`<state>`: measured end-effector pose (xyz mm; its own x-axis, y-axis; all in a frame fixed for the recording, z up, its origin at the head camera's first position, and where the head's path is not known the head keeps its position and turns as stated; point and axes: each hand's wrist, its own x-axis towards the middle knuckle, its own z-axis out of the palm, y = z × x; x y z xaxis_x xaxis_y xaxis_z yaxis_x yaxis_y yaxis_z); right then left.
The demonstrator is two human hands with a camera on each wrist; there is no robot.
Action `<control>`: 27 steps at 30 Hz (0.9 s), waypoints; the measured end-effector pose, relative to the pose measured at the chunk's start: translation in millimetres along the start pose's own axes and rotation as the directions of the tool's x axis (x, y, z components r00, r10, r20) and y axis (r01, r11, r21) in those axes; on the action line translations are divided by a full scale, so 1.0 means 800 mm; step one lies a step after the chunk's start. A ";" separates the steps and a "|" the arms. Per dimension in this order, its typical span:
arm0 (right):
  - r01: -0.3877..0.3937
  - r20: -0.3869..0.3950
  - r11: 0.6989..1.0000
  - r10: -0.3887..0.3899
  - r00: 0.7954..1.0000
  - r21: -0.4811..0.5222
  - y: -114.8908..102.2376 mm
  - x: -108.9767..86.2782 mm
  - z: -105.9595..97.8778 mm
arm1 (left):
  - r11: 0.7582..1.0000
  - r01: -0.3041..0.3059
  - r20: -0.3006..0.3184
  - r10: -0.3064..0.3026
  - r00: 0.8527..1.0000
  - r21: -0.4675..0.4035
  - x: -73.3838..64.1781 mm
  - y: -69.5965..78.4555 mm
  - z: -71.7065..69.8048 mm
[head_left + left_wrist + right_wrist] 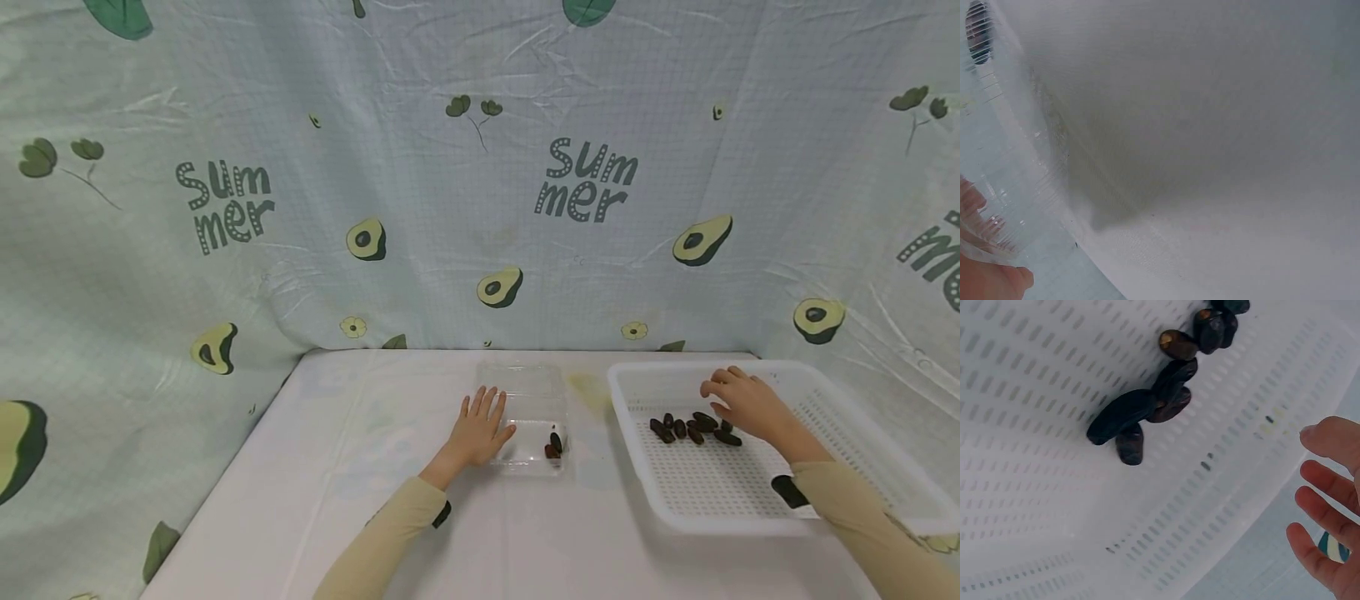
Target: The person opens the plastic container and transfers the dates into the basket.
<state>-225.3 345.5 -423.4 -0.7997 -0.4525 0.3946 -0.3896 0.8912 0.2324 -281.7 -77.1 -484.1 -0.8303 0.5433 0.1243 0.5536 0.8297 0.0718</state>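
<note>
My left hand [474,433] lies with fingers spread at the left edge of a clear plastic clamshell box [528,429], whose lid is folded back. In that box's near right corner are two dark dates [555,446]. The left wrist view shows part of the left hand [991,281] through and beside the clear wall. Over the white perforated basket [637,479], my right hand [753,410] hovers with fingers loosely bent and nothing in them. Several dark brown dates [680,428] lie in a cluster on the basket floor, just left of and below its fingers. In the right wrist view, the fingers are apart from the dates [1125,415].
Both containers stand on a white-covered table [360,475]. A pale curtain [420,183] printed with avocados and lettering hangs behind and at the sides. A strip of table separates the box from the basket's raised left wall.
</note>
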 end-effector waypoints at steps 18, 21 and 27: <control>0.080 -0.253 0.990 -0.049 0.966 0.116 -0.095 0.032 -0.075 | 1.000 -0.007 -0.012 0.007 1.000 -0.027 0.000 0.000 0.000; 0.099 -0.308 0.989 -0.061 0.950 0.111 -0.108 0.038 -0.081 | 1.000 -0.006 -0.014 0.006 1.000 -0.028 0.000 0.000 -0.001; 0.103 -0.337 0.986 -0.053 0.940 0.131 -0.134 0.051 -0.086 | 0.999 -0.011 -0.017 0.010 1.000 -0.038 -0.002 0.001 -0.002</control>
<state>-184.8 228.9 -370.7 -0.5768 -0.4834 0.6585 -0.5260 0.8366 0.1533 -279.3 -77.5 -482.5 -0.8232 0.5497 0.1419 0.5648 0.8181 0.1078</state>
